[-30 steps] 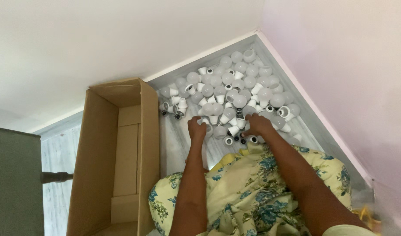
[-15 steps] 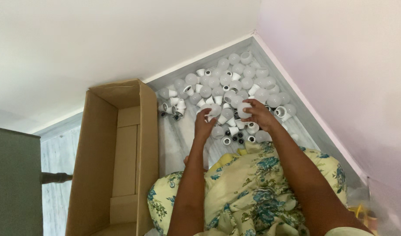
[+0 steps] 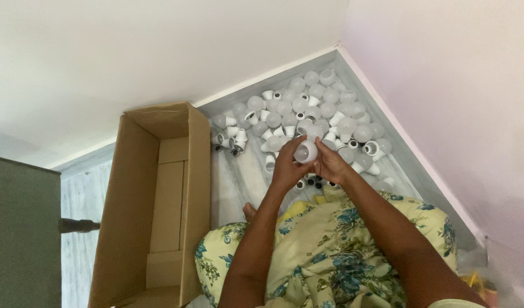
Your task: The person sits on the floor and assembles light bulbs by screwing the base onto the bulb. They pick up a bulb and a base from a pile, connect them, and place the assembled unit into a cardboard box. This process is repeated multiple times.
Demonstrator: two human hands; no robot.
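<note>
Both hands meet just above the pile; the left hand [image 3: 286, 168] and the right hand [image 3: 329, 165] are closed together on one bulb [image 3: 306, 152], fingers wrapped round its sides, dome turned up toward the camera.

The bulb looks light, a thin shell rather than anything with weight, so I judge that two fingers could carry it; the dome is smooth and probably slick, and likely the part that would crack or pop off under a hard squeeze; the stiffer white base below it seems the safer place to take hold, with the other hand cupping the dome only loosely.

It is a frosted, pale grey-white globe on a short white cone; whether it has a metal cap I cannot tell, as the palms hide its lower end.

The pile [image 3: 313, 117] of like bulbs and loose white bases fills the corner of the floor [image 3: 239, 182], against the two walls; an open cardboard box [image 3: 159, 199] lies to the left, well apart from the hands; a flowered yellow garment [image 3: 330, 251] covers the lap below.
</note>
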